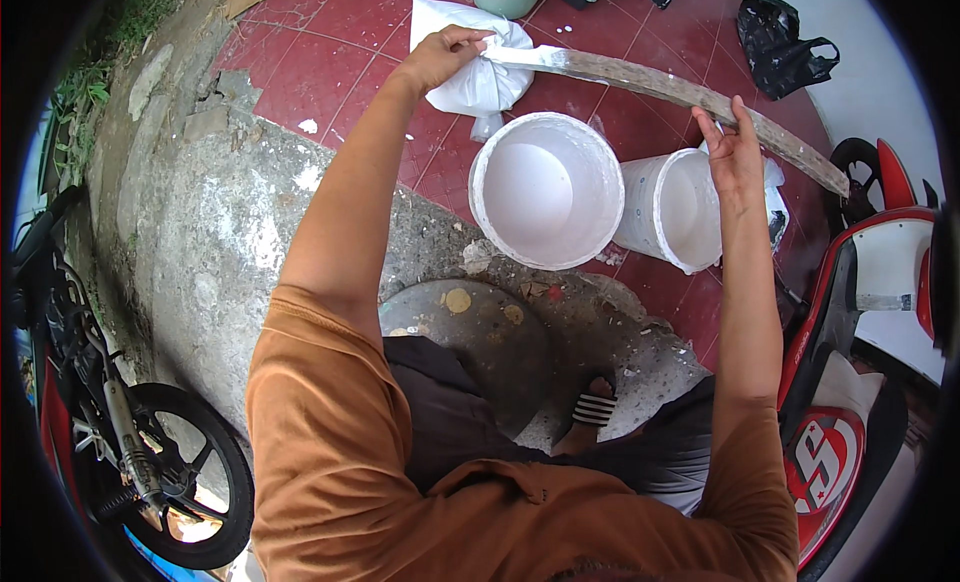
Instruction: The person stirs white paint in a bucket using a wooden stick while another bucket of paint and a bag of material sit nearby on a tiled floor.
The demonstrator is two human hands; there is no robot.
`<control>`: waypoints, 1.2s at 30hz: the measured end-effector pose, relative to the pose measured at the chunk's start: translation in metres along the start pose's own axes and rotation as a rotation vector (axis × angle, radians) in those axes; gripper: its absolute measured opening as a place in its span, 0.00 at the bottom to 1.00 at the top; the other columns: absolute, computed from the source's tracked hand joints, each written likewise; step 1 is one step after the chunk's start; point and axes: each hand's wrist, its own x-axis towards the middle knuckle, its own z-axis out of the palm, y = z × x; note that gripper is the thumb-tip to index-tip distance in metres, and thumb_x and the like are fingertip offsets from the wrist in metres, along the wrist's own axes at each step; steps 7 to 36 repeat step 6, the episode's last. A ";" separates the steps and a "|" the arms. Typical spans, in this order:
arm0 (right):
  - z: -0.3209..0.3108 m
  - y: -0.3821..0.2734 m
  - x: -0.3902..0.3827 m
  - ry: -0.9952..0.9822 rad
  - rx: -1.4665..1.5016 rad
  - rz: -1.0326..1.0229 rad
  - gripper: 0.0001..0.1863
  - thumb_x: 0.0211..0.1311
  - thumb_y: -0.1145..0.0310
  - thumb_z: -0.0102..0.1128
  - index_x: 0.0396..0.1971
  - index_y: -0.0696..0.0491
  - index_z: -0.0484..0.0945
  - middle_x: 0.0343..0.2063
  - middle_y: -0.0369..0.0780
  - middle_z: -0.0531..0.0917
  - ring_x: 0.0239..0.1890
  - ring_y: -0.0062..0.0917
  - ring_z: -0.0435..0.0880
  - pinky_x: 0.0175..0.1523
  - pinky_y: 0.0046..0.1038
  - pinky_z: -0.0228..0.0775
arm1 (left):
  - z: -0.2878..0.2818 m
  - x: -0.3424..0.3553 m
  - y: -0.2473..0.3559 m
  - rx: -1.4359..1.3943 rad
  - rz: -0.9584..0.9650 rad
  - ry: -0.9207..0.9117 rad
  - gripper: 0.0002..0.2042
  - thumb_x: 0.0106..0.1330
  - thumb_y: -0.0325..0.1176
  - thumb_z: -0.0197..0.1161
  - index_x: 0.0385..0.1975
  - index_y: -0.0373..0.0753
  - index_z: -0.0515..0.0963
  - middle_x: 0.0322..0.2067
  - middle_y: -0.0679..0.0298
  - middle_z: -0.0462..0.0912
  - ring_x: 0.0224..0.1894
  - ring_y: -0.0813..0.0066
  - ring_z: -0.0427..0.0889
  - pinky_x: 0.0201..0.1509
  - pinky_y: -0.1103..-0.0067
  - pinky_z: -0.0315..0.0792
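Fingers of left hand (447, 52) pinch white-coated end of wooden stick (668, 87) | right hand (733, 154) fingers spread loosely against its middle | stick spans above two white buckets (546, 190) on red tiled floor (310, 52) | white bag (478, 77) beneath left hand

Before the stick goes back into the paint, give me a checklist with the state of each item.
1. Left hand on the paint-coated end of the wooden stick: ok, fingers wrapped round it.
2. Right hand on the stick's far part: not ok, fingers look spread, only resting.
3. Big white bucket upright, mouth unobstructed: ok.
4. Second white bucket stable: not ok, it lies tipped on its side against the first.
5. White plastic bag out of the way: not ok, it sits right under the left hand.
6. Paint level in the big bucket: cannot tell.
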 end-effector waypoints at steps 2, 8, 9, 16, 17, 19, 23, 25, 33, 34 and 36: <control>0.002 0.002 0.001 -0.012 0.010 0.009 0.16 0.70 0.67 0.65 0.46 0.64 0.75 0.44 0.54 0.83 0.45 0.51 0.88 0.50 0.33 0.89 | -0.007 0.004 -0.004 -0.003 -0.036 -0.015 0.17 0.70 0.44 0.68 0.52 0.42 0.85 0.48 0.64 0.85 0.49 0.76 0.80 0.59 0.77 0.72; -0.004 0.005 0.005 0.039 0.005 0.006 0.17 0.70 0.66 0.65 0.48 0.64 0.75 0.48 0.56 0.81 0.46 0.51 0.88 0.50 0.34 0.89 | -0.008 0.004 -0.002 0.076 -0.062 -0.052 0.19 0.70 0.44 0.69 0.58 0.46 0.83 0.51 0.61 0.84 0.53 0.76 0.79 0.62 0.77 0.71; -0.004 0.005 0.005 0.039 0.005 0.006 0.17 0.70 0.66 0.65 0.48 0.64 0.75 0.48 0.56 0.81 0.46 0.51 0.88 0.50 0.34 0.89 | -0.008 0.004 -0.002 0.076 -0.062 -0.052 0.19 0.70 0.44 0.69 0.58 0.46 0.83 0.51 0.61 0.84 0.53 0.76 0.79 0.62 0.77 0.71; -0.004 0.005 0.005 0.039 0.005 0.006 0.17 0.70 0.66 0.65 0.48 0.64 0.75 0.48 0.56 0.81 0.46 0.51 0.88 0.50 0.34 0.89 | -0.008 0.004 -0.002 0.076 -0.062 -0.052 0.19 0.70 0.44 0.69 0.58 0.46 0.83 0.51 0.61 0.84 0.53 0.76 0.79 0.62 0.77 0.71; -0.004 0.005 0.005 0.039 0.005 0.006 0.17 0.70 0.66 0.65 0.48 0.64 0.75 0.48 0.56 0.81 0.46 0.51 0.88 0.50 0.34 0.89 | -0.008 0.004 -0.002 0.076 -0.062 -0.052 0.19 0.70 0.44 0.69 0.58 0.46 0.83 0.51 0.61 0.84 0.53 0.76 0.79 0.62 0.77 0.71; -0.004 0.005 0.005 0.039 0.005 0.006 0.17 0.70 0.66 0.65 0.48 0.64 0.75 0.48 0.56 0.81 0.46 0.51 0.88 0.50 0.34 0.89 | -0.008 0.004 -0.002 0.076 -0.062 -0.052 0.19 0.70 0.44 0.69 0.58 0.46 0.83 0.51 0.61 0.84 0.53 0.76 0.79 0.62 0.77 0.71; -0.004 0.005 0.005 0.039 0.005 0.006 0.17 0.70 0.66 0.65 0.48 0.64 0.75 0.48 0.56 0.81 0.46 0.51 0.88 0.50 0.34 0.89 | -0.008 0.004 -0.002 0.076 -0.062 -0.052 0.19 0.70 0.44 0.69 0.58 0.46 0.83 0.51 0.61 0.84 0.53 0.76 0.79 0.62 0.77 0.71; -0.004 0.005 0.005 0.039 0.005 0.006 0.17 0.70 0.66 0.65 0.48 0.64 0.75 0.48 0.56 0.81 0.46 0.51 0.88 0.50 0.34 0.89 | -0.008 0.004 -0.002 0.076 -0.062 -0.052 0.19 0.70 0.44 0.69 0.58 0.46 0.83 0.51 0.61 0.84 0.53 0.76 0.79 0.62 0.77 0.71; -0.004 0.005 0.005 0.039 0.005 0.006 0.17 0.70 0.66 0.65 0.48 0.64 0.75 0.48 0.56 0.81 0.46 0.51 0.88 0.50 0.34 0.89 | -0.008 0.004 -0.002 0.076 -0.062 -0.052 0.19 0.70 0.44 0.69 0.58 0.46 0.83 0.51 0.61 0.84 0.53 0.76 0.79 0.62 0.77 0.71; -0.004 0.005 0.005 0.039 0.005 0.006 0.17 0.70 0.66 0.65 0.48 0.64 0.75 0.48 0.56 0.81 0.46 0.51 0.88 0.50 0.34 0.89 | -0.008 0.004 -0.002 0.076 -0.062 -0.052 0.19 0.70 0.44 0.69 0.58 0.46 0.83 0.51 0.61 0.84 0.53 0.76 0.79 0.62 0.77 0.71; -0.004 0.005 0.005 0.039 0.005 0.006 0.17 0.70 0.66 0.65 0.48 0.64 0.75 0.48 0.56 0.81 0.46 0.51 0.88 0.50 0.34 0.89 | -0.008 0.004 -0.002 0.076 -0.062 -0.052 0.19 0.70 0.44 0.69 0.58 0.46 0.83 0.51 0.61 0.84 0.53 0.76 0.79 0.62 0.77 0.71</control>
